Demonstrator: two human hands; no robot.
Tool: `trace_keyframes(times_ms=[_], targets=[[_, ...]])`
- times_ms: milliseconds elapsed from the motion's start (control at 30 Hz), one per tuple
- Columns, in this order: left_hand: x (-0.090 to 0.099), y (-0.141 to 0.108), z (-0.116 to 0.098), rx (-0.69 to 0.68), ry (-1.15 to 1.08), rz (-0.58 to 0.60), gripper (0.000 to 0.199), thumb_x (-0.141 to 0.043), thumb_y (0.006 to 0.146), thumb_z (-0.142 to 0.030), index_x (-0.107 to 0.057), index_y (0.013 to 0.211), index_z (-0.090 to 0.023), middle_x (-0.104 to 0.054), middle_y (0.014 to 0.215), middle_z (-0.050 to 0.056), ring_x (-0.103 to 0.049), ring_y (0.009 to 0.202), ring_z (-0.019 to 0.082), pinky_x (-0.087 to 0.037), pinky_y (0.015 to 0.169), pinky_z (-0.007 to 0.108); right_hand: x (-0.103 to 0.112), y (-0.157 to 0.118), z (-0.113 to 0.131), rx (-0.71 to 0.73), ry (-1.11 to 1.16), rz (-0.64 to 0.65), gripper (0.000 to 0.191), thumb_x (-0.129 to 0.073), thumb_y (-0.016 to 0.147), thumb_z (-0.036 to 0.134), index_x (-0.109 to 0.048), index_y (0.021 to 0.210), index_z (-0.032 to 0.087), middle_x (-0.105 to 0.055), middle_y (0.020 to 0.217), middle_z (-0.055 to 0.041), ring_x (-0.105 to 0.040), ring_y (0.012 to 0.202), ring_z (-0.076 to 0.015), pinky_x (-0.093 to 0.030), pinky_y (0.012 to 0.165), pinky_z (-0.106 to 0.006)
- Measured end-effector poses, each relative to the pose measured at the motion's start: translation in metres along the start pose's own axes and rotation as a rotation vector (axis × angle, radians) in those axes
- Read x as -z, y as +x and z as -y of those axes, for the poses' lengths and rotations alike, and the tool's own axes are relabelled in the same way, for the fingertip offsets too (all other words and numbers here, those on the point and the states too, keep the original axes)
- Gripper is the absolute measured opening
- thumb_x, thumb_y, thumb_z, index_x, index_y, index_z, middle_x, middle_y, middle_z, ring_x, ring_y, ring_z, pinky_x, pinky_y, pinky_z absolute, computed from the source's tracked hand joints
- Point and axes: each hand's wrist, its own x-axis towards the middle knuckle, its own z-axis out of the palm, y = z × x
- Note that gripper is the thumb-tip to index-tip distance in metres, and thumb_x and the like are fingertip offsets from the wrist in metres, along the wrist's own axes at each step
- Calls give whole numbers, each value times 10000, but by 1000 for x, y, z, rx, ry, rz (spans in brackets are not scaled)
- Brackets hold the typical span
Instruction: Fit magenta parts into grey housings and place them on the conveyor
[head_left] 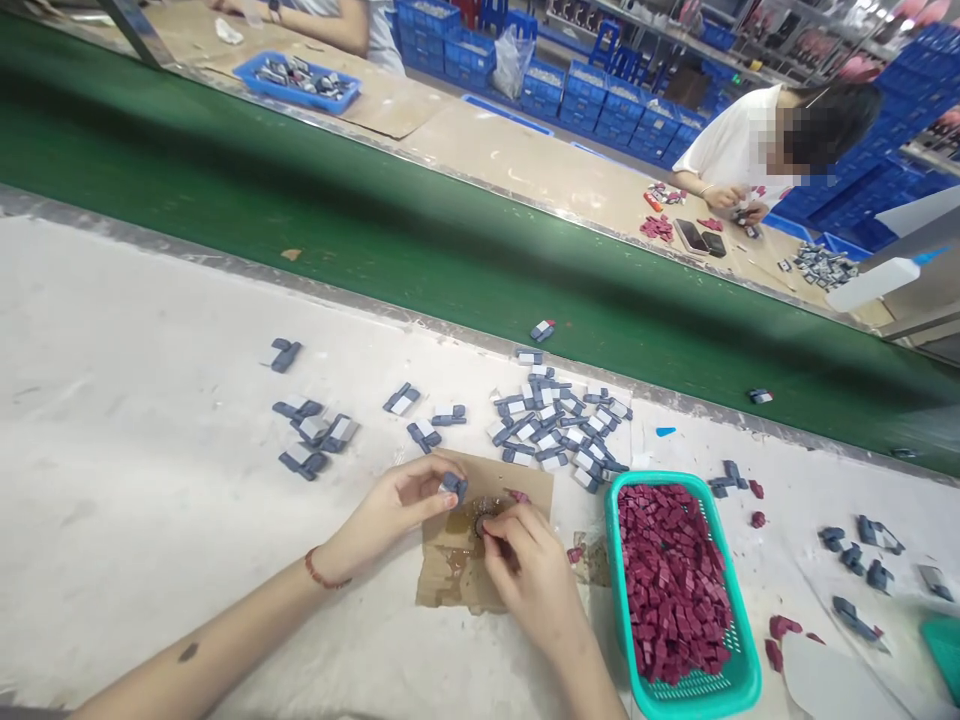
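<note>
My left hand [420, 492] pinches a small blue-grey plastic part [454, 487] between thumb and fingers, just over the top edge of a stained cardboard piece [439, 580]. My right hand [531, 565] is closed, its fingertips at a small round dark dish [481, 524] on the cardboard; what they hold is hidden. A maroon piece [517, 496] lies behind the right fingers. Right of that hand stands a teal basket [742, 640] full of small maroon pieces [667, 580]. Many blue-grey parts with whitish faces [551, 420] lie heaped beyond the cardboard.
A green conveyor belt [420, 240] crosses behind the table, carrying a few parts. More blue-grey parts [307, 430] lie at left and at far right. Across the belt a person [742, 150] handles small parts near a white bottle [874, 285]. A blue tray [345, 98] stands at far left.
</note>
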Motion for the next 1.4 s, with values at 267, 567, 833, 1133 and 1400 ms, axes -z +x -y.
trace_keyframes(times_ms=[267,567,833,1133,1400], targets=[[1,0,0,157,-200,5,385,-830,628,-398,-647,892,-184,-666,809,24,-594,700,156,-493,635,249,11,0,-4,-123,125,-89,128,-525,842,96,-600,812,196,-623,793,-37,-601,751,-173,-495,678,-280],[-5,-3,8,330,-336,96,411,-881,573,-392,-674,835,-153,-699,733,10,-645,684,128,-515,674,213,5,-1,-5,-314,473,-317,88,-634,785,141,-691,804,205,-700,833,-52,-674,787,-182,-554,675,-274],[-11,-5,14,296,-336,115,409,-879,568,-389,-633,787,-147,-703,733,-7,-644,631,107,-528,619,190,-14,0,2,-361,729,-391,85,-677,759,141,-725,803,196,-723,855,-68,-695,800,-182,-587,671,-262],[-10,-4,10,314,-295,163,419,-818,644,-443,-654,891,-147,-680,601,-11,-649,516,127,-533,521,199,-9,1,4,-227,609,-331,167,-643,807,92,-732,848,227,-745,896,-54,-693,859,-180,-574,781,-305],[-9,-2,9,368,-314,147,429,-829,614,-460,-693,875,-148,-708,587,-9,-661,507,115,-533,517,174,-4,4,6,-156,500,-263,184,-609,840,99,-729,873,234,-748,905,-46,-702,853,-175,-578,791,-300]])
